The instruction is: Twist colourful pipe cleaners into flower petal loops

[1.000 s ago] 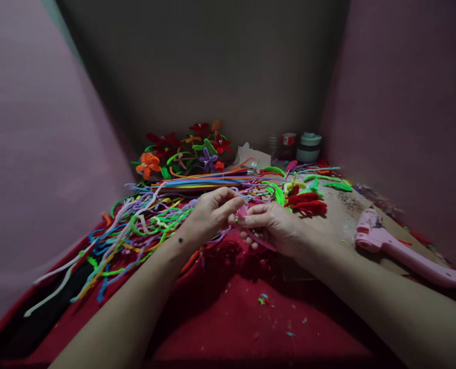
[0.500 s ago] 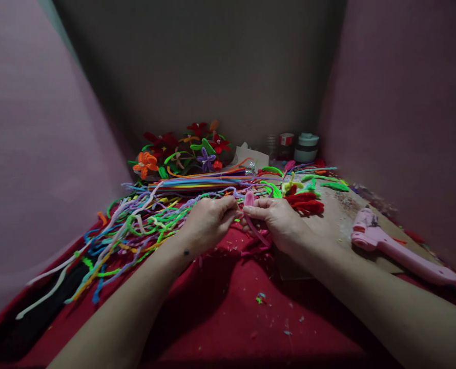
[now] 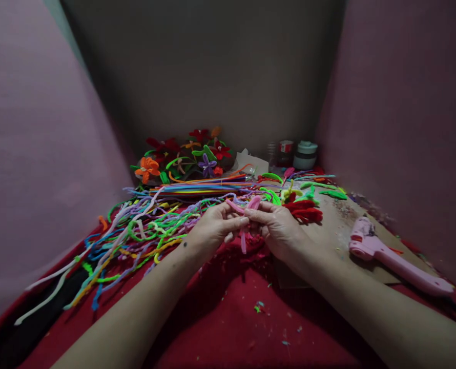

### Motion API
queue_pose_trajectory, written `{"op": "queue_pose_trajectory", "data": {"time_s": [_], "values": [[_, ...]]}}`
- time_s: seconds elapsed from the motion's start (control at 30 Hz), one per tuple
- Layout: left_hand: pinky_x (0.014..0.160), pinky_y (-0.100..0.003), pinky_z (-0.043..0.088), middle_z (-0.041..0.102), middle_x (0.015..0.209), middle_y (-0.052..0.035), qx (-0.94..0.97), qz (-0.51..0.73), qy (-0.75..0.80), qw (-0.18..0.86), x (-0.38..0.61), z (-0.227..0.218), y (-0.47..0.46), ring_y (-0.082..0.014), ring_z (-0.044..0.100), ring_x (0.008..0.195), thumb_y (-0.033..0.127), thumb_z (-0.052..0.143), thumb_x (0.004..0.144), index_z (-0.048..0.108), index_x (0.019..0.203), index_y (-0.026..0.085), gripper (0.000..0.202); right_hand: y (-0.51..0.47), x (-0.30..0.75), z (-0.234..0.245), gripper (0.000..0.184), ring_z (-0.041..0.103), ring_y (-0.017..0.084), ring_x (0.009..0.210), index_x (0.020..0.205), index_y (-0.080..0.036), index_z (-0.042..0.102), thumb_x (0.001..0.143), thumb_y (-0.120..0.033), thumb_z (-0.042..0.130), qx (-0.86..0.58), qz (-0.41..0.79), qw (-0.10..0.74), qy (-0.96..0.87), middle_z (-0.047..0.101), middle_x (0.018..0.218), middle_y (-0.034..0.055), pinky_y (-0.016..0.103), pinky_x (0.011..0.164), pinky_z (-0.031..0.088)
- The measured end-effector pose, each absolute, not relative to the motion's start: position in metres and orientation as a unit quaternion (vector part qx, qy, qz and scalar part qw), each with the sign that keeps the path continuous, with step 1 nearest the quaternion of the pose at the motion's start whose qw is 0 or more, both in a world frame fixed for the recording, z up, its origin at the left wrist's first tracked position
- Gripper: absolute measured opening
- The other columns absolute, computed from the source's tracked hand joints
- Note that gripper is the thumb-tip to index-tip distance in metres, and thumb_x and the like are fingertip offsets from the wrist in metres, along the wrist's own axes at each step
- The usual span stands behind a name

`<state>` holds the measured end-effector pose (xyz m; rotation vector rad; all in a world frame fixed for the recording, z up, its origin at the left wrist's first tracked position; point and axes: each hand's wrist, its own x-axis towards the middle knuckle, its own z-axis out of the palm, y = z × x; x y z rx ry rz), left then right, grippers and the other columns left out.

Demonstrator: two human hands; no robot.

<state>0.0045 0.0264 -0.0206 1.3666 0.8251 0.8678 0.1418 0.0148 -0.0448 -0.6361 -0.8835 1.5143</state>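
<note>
A pink pipe cleaner point(image 3: 254, 203) is held between both hands at the middle of the view, part of it bent into a loop that points up. My left hand point(image 3: 222, 221) pinches it from the left, thumb and fingers closed; one strand slants up over these fingers. From the right, my right hand point(image 3: 274, 220) grips the base of the loop between thumb and forefinger. A pink end hangs below the fingertips. Where the strands cross is partly hidden by the fingers. Darker pink pieces lie on the red cloth point(image 3: 220, 328) beneath the hands.
Loose coloured pipe cleaners point(image 3: 136, 241) spread out at left, a straight bundle point(image 3: 205, 188) behind. Pipe-cleaner flowers point(image 3: 207, 165) stand at the back. On the right are red petal-like pieces point(image 3: 305, 211), a cardboard sheet point(image 3: 330, 230), a pink glue gun point(image 3: 385, 251) and a lidded jar point(image 3: 305, 155).
My left hand has come closer to my right and turned, its thumb now by the right fingertips. The pink strand now crosses the loop, with a short end hanging down.
</note>
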Motion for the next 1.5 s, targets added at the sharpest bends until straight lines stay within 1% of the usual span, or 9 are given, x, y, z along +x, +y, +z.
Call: {"op": "queue_pose_trajectory", "data": {"time_s": [0.17, 0.3, 0.5, 0.73, 0.97, 1.07, 1.3, 1.4, 1.5], "values": [[0.054, -0.018, 0.039, 0.06, 0.076, -0.0024, 0.571, 0.377, 0.367, 0.63, 0.006, -0.017, 0.024, -0.008, 0.053, 0.061, 0.025, 0.07, 0.064, 0.061, 0.086, 0.013, 0.027, 0.014, 0.143, -0.042, 0.015, 0.044, 0.008, 0.049, 0.065, -0.015, 0.06, 0.064, -0.028, 0.068, -0.303, 0.624, 0.61, -0.383, 0.055, 0.058, -0.002, 0.022, 0.047, 0.035], [0.044, -0.017, 0.028, 0.057, 0.069, -0.0005, 0.595, 0.379, 0.382, 0.597, 0.005, -0.018, 0.025, -0.0043, 0.041, 0.049, 0.031, 0.066, 0.069, 0.061, 0.085, 0.012, 0.025, 0.015, 0.145, -0.041, 0.017, 0.041, 0.006, 0.046, 0.064, -0.014, 0.06, 0.06, -0.027, 0.071, -0.339, 0.587, 0.614, -0.404, 0.052, 0.054, -0.0031, 0.02, 0.044, 0.031], [0.045, -0.019, 0.027, 0.047, 0.053, 0.0044, 0.622, 0.404, 0.411, 0.53, 0.009, -0.017, 0.019, -0.0046, 0.037, 0.045, 0.029, 0.062, 0.07, 0.056, 0.065, 0.013, 0.018, 0.011, 0.144, -0.043, 0.017, 0.038, 0.007, 0.045, 0.065, -0.014, 0.061, 0.067, -0.031, 0.066, -0.381, 0.526, 0.606, -0.459, 0.049, 0.052, -0.0032, 0.021, 0.042, 0.027], [0.041, -0.018, 0.023, 0.046, 0.048, 0.0053, 0.576, 0.426, 0.393, 0.576, 0.01, -0.02, 0.02, -0.0039, 0.035, 0.041, 0.03, 0.06, 0.071, 0.053, 0.063, 0.014, 0.019, 0.008, 0.143, -0.042, 0.017, 0.041, 0.007, 0.048, 0.067, -0.015, 0.063, 0.07, -0.031, 0.064, -0.37, 0.497, 0.608, -0.496, 0.052, 0.055, -0.0027, 0.022, 0.047, 0.031], [0.041, -0.018, 0.022, 0.046, 0.051, 0.0054, 0.613, 0.405, 0.412, 0.54, 0.011, -0.017, 0.017, -0.0037, 0.032, 0.04, 0.035, 0.058, 0.074, 0.052, 0.065, 0.014, 0.023, 0.01, 0.142, -0.045, 0.007, 0.047, 0.01, 0.055, 0.066, -0.016, 0.063, 0.069, -0.023, 0.061, -0.361, 0.495, 0.624, -0.486, 0.055, 0.061, -0.002, 0.024, 0.055, 0.037], [0.045, -0.018, 0.026, 0.044, 0.054, 0.0052, 0.655, 0.411, 0.411, 0.484, 0.012, -0.017, 0.014, -0.0049, 0.033, 0.045, 0.034, 0.054, 0.077, 0.052, 0.068, 0.014, 0.022, 0.01, 0.141, -0.043, 0.003, 0.044, 0.009, 0.051, 0.063, -0.016, 0.061, 0.065, -0.019, 0.06, -0.363, 0.52, 0.626, -0.453, 0.053, 0.057, -0.0034, 0.023, 0.051, 0.035], [0.051, -0.02, 0.028, 0.041, 0.054, 0.0043, 0.799, 0.394, 0.42, 0.174, 0.01, -0.026, 0.012, -0.0076, 0.035, 0.051, 0.025, 0.05, 0.077, 0.051, 0.065, 0.017, 0.014, 0.011, 0.139, -0.047, 0.003, 0.041, 0.008, 0.049, 0.062, -0.017, 0.059, 0.065, -0.017, 0.058, -0.335, 0.551, 0.63, -0.433, 0.05, 0.055, -0.0044, 0.022, 0.048, 0.032], [0.051, -0.02, 0.029, 0.043, 0.055, 0.0041, 0.775, 0.404, 0.438, 0.212, 0.011, -0.027, 0.013, -0.0077, 0.035, 0.051, 0.025, 0.05, 0.075, 0.052, 0.066, 0.017, 0.013, 0.009, 0.139, -0.047, 0.004, 0.04, 0.008, 0.049, 0.063, -0.017, 0.059, 0.067, -0.02, 0.058, -0.355, 0.519, 0.623, -0.466, 0.05, 0.055, -0.0045, 0.022, 0.048, 0.032], [0.049, -0.019, 0.03, 0.046, 0.058, 0.0036, 0.714, 0.421, 0.434, 0.352, 0.012, -0.022, 0.013, -0.0073, 0.037, 0.052, 0.025, 0.05, 0.075, 0.055, 0.069, 0.015, 0.013, 0.006, 0.14, -0.045, 0.007, 0.042, 0.008, 0.05, 0.067, -0.017, 0.061, 0.069, -0.023, 0.058, -0.364, 0.499, 0.613, -0.492, 0.052, 0.057, -0.0037, 0.022, 0.049, 0.034]]}}
